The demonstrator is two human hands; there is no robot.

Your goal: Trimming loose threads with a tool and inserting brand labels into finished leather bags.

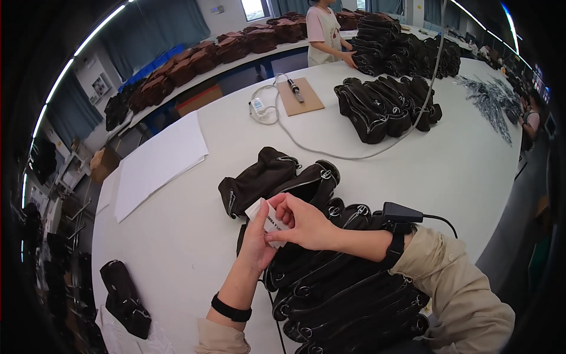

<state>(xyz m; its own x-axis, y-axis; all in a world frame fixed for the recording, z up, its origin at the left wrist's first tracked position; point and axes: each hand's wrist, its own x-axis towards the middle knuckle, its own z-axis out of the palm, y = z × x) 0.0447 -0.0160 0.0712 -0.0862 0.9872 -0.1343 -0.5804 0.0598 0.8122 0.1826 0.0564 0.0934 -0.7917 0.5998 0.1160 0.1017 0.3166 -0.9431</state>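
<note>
Over the pile of dark bags, my left hand (254, 251) grips a white printed label (275, 225) between thumb and fingers. My right hand (306, 224) pinches the same label from the other side, its fingers curled near the label's top and lower edge. Whether it is one label or several together, I cannot tell. Just beyond my hands lies a dark brown zip bag (262, 177) next to another zip bag (318, 180) whose zipper gapes. Below my wrists, several more dark bags (348, 295) lie packed side by side in a row, zip pulls showing.
White sheets (162, 165) lie on the table's left, above a lone dark bag (125, 298). A corded tool (295, 89) rests on a brown board (302, 97). Its cable (348, 157) crosses the table. Dark bag piles (383, 109) and a co-worker (325, 35) are at the back.
</note>
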